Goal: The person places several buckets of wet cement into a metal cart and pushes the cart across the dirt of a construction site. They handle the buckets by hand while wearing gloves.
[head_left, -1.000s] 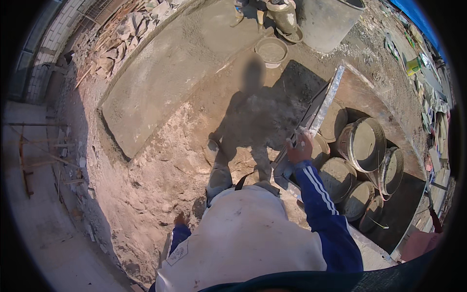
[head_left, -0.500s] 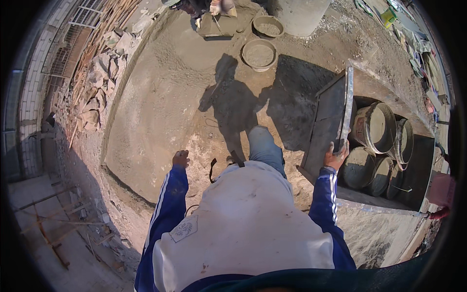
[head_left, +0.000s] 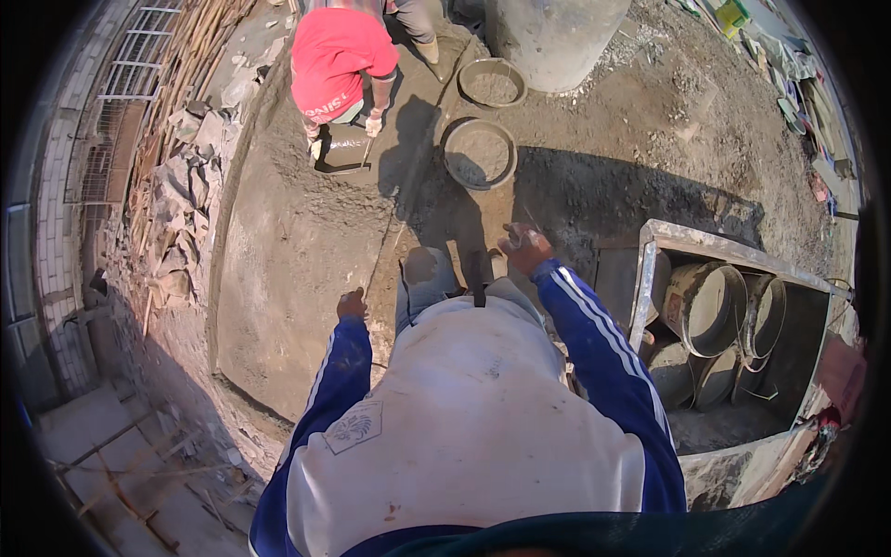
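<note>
Nearer round tub [head_left: 482,186] stands upright, axis vertical, mouth facing up.

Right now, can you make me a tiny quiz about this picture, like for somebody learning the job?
1. How many round tubs sit on the ground near the tall grey container?
2. True or false: the bent-over worker is dressed in blue on top.
3. Pick the missing words: the person's right hand is ___ (touching / apart from) the open box of buckets.

Key: 1. Two. 2. False; the shirt is red. 3. Apart from.
</note>
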The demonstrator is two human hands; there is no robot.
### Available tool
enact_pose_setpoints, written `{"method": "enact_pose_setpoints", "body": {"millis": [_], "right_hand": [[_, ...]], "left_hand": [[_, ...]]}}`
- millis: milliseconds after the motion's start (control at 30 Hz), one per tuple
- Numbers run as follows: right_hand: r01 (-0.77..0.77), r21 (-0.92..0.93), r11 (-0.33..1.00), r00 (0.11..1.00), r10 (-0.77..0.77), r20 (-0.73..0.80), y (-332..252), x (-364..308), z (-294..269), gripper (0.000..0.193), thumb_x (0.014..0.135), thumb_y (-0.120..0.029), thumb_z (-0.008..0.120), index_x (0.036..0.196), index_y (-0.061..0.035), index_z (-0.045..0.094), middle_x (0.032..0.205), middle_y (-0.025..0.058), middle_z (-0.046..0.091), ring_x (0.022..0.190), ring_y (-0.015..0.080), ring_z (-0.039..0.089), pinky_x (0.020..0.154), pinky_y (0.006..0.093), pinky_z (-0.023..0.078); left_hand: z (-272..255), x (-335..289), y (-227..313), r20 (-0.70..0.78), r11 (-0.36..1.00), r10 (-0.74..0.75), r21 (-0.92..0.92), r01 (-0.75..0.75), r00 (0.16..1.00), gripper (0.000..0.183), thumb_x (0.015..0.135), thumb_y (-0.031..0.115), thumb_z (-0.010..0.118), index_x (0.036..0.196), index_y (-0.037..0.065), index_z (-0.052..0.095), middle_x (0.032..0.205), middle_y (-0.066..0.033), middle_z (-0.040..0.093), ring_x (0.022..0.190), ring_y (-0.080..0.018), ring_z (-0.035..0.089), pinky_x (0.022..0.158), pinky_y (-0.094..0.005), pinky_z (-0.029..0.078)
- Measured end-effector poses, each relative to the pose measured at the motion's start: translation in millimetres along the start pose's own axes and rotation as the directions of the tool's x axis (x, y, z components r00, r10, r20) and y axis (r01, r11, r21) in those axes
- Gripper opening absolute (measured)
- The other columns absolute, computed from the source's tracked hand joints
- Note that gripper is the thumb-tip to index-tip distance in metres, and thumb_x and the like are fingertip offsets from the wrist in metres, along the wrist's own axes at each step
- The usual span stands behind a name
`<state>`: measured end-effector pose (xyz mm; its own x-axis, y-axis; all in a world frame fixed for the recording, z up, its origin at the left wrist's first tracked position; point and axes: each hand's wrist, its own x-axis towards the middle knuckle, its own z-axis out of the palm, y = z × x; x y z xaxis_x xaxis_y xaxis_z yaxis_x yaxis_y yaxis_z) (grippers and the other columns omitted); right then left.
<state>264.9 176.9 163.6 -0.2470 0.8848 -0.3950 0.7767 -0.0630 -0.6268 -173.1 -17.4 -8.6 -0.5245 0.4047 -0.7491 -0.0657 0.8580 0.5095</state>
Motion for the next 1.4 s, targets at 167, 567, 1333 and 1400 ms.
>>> {"method": "enact_pose_setpoints", "body": {"millis": [167,567,1333,1400], "right_hand": [[-0.284,0.084,0.955,0.955,0.274,0.118,0,103,5,0.052,0.08,-0.038,0.054,0.121,-0.0067,0.05,0.117,0.0166,0.056,0.108,0.029,0.053,0.092,0.0378,0.041],[-0.834,0.23,0.502,0.524,0.851,0.043,108,289,86,0.057,0.076,-0.05,0.057,0.108,-0.003,0.06,0.109,0.0208,0.059,0.102,0.0326,0.057,0.086,0.0376,0.043],[-0.622,0.766,-0.163,0.3,0.854,0.425,359,444,230,0.026,0.068,-0.019,0.068,0.084,-0.0005,0.059,0.077,0.0088,0.063,0.07,0.0159,0.058,0.062,0.0289,0.046],[-0.685,0.723,-0.091,0.307,0.864,0.399,346,438,162,0.034,0.068,-0.03,0.066,0.086,-0.0025,0.061,0.08,0.0115,0.064,0.078,0.0218,0.06,0.069,0.0336,0.046]], "left_hand": [[60,88,112,0.033,0.889,0.244,0.391,-0.237,0.969,0.047,0.076,0.042,0.062,0.103,0.002,0.06,0.092,-0.0156,0.064,0.088,-0.0255,0.06,0.078,-0.035,0.046],[270,233,346,0.497,0.743,0.102,0.538,-0.398,0.862,0.068,0.071,0.051,0.062,0.111,-0.003,0.056,0.103,-0.0224,0.061,0.099,-0.0332,0.058,0.083,-0.0374,0.045],[530,411,373,0.402,0.744,0.029,0.603,-0.288,0.915,0.037,0.069,0.03,0.072,0.086,-0.001,0.065,0.079,-0.0071,0.065,0.072,-0.0155,0.059,0.066,-0.0306,0.046],[508,364,385,0.284,0.816,0.068,0.535,-0.217,0.956,0.03,0.071,0.027,0.07,0.081,-0.001,0.065,0.077,-0.0046,0.064,0.07,-0.0146,0.058,0.066,-0.0303,0.046]]}}
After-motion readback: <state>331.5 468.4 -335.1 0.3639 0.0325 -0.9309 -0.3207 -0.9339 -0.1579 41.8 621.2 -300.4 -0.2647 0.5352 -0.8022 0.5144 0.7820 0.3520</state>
